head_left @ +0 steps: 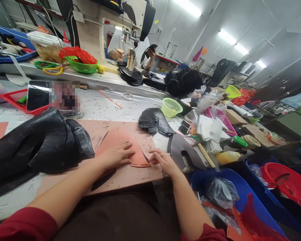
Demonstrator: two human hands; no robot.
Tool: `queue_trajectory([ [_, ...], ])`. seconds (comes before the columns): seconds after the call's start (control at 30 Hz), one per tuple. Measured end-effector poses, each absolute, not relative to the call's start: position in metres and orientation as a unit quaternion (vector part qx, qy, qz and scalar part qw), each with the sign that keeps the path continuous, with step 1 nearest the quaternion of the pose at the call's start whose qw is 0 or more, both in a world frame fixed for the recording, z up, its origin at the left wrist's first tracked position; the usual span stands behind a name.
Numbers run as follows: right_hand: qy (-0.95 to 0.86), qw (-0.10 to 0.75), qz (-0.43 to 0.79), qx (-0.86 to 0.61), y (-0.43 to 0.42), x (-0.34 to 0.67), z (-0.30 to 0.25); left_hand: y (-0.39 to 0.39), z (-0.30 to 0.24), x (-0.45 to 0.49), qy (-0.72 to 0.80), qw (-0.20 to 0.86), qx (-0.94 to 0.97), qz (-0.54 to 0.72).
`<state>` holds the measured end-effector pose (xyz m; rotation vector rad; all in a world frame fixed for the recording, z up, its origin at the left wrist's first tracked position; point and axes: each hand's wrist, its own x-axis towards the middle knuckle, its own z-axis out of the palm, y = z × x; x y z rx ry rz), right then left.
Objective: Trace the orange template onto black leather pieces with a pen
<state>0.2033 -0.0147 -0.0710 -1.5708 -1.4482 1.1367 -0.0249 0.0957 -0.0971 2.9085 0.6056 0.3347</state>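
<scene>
An orange template (115,141) lies over a black leather piece (104,179) on a pinkish board (137,175). My left hand (117,153) rests flat on the template with its fingers spread. Beside the template's right edge, my right hand (163,160) is closed in a pinch, and what sits between its fingertips is too small to make out. Black leather pieces (47,140) are heaped to the left of the board. A smaller black stack (155,121) lies beyond my right hand, and dark grey cut pieces (182,152) lie to its right.
A sewing machine (90,33) stands across the bench, with a co-worker's hand (152,52) holding a black piece behind it. Green basket (171,107), red basket (17,100), hammer handle (206,155) and a notepad (209,127) surround the work. Blue bins (225,177) stand at lower right.
</scene>
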Motion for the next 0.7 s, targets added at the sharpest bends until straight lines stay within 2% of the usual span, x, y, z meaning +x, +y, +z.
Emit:
queue_trajectory([
  [0.1, -0.540, 0.370, 0.433, -0.620, -0.002, 0.191, -0.076, 0.095, -0.096, -0.028, 0.204, 0.072, 0.969, 0.115],
  [0.23, -0.565, 0.363, 0.364, -0.645, 0.020, 0.176, -0.080, 0.094, -0.096, -0.031, 0.212, 0.085, 0.964, 0.134],
  [0.4, -0.631, 0.312, 0.256, -0.662, 0.038, 0.153, -0.070, 0.097, -0.090, -0.036, 0.253, 0.079, 0.935, 0.237],
  [0.47, -0.676, 0.336, 0.196, -0.626, 0.042, 0.148, -0.059, 0.097, -0.078, -0.046, 0.283, 0.070, 0.906, 0.308],
  [0.57, -0.695, 0.422, 0.112, -0.571, 0.057, 0.164, -0.037, 0.092, -0.058, -0.072, 0.343, 0.059, 0.855, 0.385],
  [0.63, -0.665, 0.454, 0.101, -0.584, 0.077, 0.192, -0.022, 0.085, -0.051, -0.092, 0.385, 0.051, 0.833, 0.394],
  [0.7, -0.616, 0.443, 0.114, -0.642, 0.101, 0.228, -0.013, 0.078, -0.055, -0.109, 0.414, 0.046, 0.828, 0.375],
])
